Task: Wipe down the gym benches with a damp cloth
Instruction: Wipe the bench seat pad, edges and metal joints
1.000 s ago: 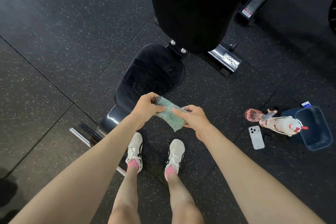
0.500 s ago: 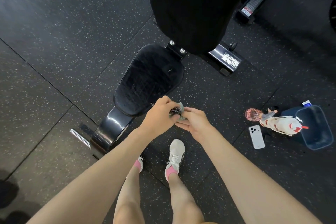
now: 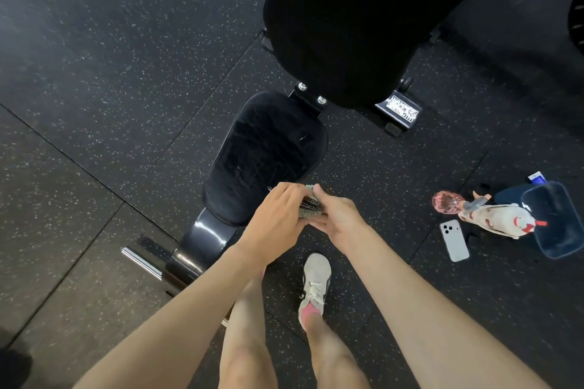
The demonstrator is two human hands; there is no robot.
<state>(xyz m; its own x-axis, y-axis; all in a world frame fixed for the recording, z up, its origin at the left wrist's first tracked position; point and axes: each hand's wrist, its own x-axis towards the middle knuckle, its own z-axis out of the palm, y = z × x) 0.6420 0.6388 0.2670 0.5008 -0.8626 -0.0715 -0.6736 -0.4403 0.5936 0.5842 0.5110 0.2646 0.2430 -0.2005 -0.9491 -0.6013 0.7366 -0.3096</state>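
The speckled black rubber floor (image 3: 94, 73) spreads out on every side. The bench's black backrest (image 3: 341, 19) rises just past the far end of the seat pad (image 3: 265, 158), and the pad itself is bare, slanting away from you. A dark blue tub (image 3: 565, 240) sits on the floor well to the right of the seat pad.

Your left hand (image 3: 278, 215) and right hand (image 3: 338, 218) meet just off the pad's near right corner. Both grip the cloth (image 3: 311, 207), your left fingers curled over it and your right thumb and fingers pinching it from the other side. You hold the cloth bunched small between your hands, in the air, beside the pad rather than on it.

A white pouch (image 3: 496, 218) with red print lies on its side between the seat pad and the tub, close to the tub. Your white shoe (image 3: 316, 281) stands on the floor nearer you than the pad's near end. A white phone (image 3: 454, 240) lies face down to the right of the seat pad, just on your side of the pouch.
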